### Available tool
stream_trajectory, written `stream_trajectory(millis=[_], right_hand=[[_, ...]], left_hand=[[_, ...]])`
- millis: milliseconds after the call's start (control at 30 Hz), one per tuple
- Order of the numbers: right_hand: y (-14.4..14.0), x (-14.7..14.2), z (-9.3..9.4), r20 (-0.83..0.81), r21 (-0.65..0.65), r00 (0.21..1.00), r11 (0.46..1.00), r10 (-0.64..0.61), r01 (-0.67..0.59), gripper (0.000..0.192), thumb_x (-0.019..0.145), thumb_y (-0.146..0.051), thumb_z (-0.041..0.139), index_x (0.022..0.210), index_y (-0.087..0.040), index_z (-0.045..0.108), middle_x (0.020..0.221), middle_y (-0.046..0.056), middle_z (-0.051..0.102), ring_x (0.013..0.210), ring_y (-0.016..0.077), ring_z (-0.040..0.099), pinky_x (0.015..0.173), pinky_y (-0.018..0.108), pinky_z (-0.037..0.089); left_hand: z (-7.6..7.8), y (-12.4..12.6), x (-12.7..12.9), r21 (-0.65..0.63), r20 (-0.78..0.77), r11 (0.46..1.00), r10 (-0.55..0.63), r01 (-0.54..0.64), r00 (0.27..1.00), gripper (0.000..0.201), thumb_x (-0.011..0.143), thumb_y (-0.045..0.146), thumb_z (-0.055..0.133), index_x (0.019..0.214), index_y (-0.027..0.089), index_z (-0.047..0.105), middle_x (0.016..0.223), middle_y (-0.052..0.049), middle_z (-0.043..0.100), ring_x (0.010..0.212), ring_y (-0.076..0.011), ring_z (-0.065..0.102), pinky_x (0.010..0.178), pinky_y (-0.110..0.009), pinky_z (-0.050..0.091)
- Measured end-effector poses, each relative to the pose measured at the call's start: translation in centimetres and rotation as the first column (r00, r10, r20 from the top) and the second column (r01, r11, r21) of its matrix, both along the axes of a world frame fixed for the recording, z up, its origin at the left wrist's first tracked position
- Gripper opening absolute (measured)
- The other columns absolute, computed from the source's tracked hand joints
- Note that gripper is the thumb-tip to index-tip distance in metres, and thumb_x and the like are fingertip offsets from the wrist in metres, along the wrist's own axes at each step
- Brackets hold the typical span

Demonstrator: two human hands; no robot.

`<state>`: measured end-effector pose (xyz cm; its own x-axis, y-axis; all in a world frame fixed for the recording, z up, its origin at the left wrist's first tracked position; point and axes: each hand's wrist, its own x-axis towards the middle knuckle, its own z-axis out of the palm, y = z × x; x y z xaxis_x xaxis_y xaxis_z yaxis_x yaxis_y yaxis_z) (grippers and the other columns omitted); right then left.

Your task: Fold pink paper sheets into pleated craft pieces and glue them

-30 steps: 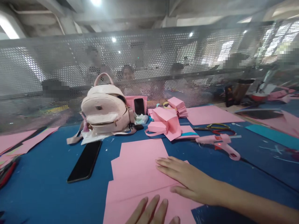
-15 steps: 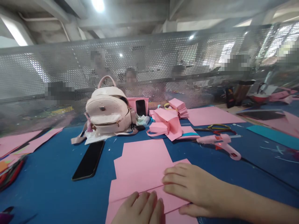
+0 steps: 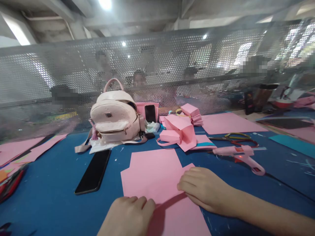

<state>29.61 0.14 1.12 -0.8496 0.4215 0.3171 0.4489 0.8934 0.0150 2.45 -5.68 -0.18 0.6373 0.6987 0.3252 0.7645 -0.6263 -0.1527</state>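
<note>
A pink sheet of cut paper [image 3: 152, 173] lies before me on the blue table, with notched corners at its far side. Its near part is lifted into a raised flap that casts a shadow on the pink paper beneath. My left hand [image 3: 129, 214] is closed on the left end of this flap, its fingers curled over and the thumb hidden. At the flap's right end my right hand [image 3: 205, 190] pinches the paper, fingertips bent around the edge. Beyond the sheet sit folded pink paper pieces [image 3: 182, 131], and a pink glue gun [image 3: 243, 155] rests to the right, its small light lit.
A black phone [image 3: 93, 172] lies left of the paper, behind it a pale pink backpack [image 3: 114, 114]. Scissors [image 3: 236, 137] lie behind the glue gun, whose cord runs rightward. Pliers-like red handles [image 3: 13, 183] are far left. A perforated metal screen [image 3: 159, 65] borders the table.
My hands have gone from lying on the paper to gripping its near flap, which is now raised. The left hand shifted left; the right moved slightly right and its fingers curled.
</note>
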Motion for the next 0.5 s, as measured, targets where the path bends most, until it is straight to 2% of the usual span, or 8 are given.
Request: stream_trajectory(millis=[67,133,200,300,400,500], right_hand=[[0.2,0.5,-0.5,-0.069,-0.005,0.997,0.999,-0.041,0.041,0.029,0.095,-0.015,0.034,0.095,-0.02,0.063,0.081,0.004,0.068,0.076,0.0193,0.058,0.071,0.032,0.04],[0.3,0.9,-0.6,-0.114,-0.01,0.991,0.998,-0.07,0.07,0.03,0.098,-0.018,0.033,0.097,-0.021,0.063,0.084,0.004,0.069,0.075,0.0185,0.059,0.073,0.031,0.041],[0.4,1.1,-0.7,-0.138,0.002,0.986,0.996,-0.092,0.093,0.03,0.099,-0.019,0.033,0.1,-0.02,0.063,0.086,0.005,0.07,0.076,0.0179,0.06,0.075,0.031,0.041],[0.7,1.1,-0.9,-0.152,0.028,0.984,0.995,-0.093,0.098,0.028,0.098,-0.019,0.035,0.104,-0.018,0.063,0.086,0.007,0.069,0.077,0.0189,0.059,0.075,0.032,0.041],[1.0,1.0,-1.2,-0.174,0.032,0.982,0.996,-0.076,0.083,0.025,0.096,-0.018,0.039,0.102,-0.018,0.062,0.085,0.007,0.067,0.076,0.02,0.055,0.075,0.034,0.041],[1.2,1.0,-1.4,-0.217,0.029,0.975,0.999,-0.039,0.046,0.023,0.093,-0.014,0.04,0.1,-0.018,0.061,0.086,0.006,0.067,0.077,0.0195,0.054,0.078,0.035,0.041]], left_hand=[[1.1,0.7,-0.4,-0.204,-0.005,0.978,0.044,-0.044,0.999,0.018,0.069,0.006,0.056,0.072,0.024,0.057,0.058,0.005,0.068,0.044,-0.0187,0.064,0.039,-0.028,0.02],[2.2,1.2,-0.6,-0.392,0.032,0.918,0.083,-0.064,0.996,0.019,0.075,0.008,0.054,0.075,0.026,0.059,0.065,0.007,0.072,0.053,-0.0174,0.069,0.042,-0.024,0.024],[2.8,1.5,-0.5,-0.514,0.084,0.855,0.128,-0.068,0.988,0.02,0.076,0.007,0.054,0.076,0.026,0.06,0.067,0.009,0.072,0.057,-0.0156,0.07,0.044,-0.021,0.029],[2.6,1.7,-0.3,-0.583,0.159,0.811,0.171,-0.047,0.972,0.028,0.074,0.008,0.055,0.091,0.029,0.063,0.071,0.008,0.073,0.06,-0.0162,0.071,0.047,-0.019,0.035],[2.5,2.0,-0.4,-0.614,0.221,0.789,0.182,-0.008,0.958,0.035,0.08,0.01,0.052,0.107,0.029,0.063,0.078,0.006,0.075,0.065,-0.0172,0.071,0.051,-0.019,0.041],[3.0,2.7,-0.8,-0.619,0.33,0.77,0.079,0.152,0.941,0.036,0.088,0.006,0.041,0.093,0.027,0.07,0.08,0.004,0.074,0.068,-0.0125,0.07,0.058,-0.016,0.046]])
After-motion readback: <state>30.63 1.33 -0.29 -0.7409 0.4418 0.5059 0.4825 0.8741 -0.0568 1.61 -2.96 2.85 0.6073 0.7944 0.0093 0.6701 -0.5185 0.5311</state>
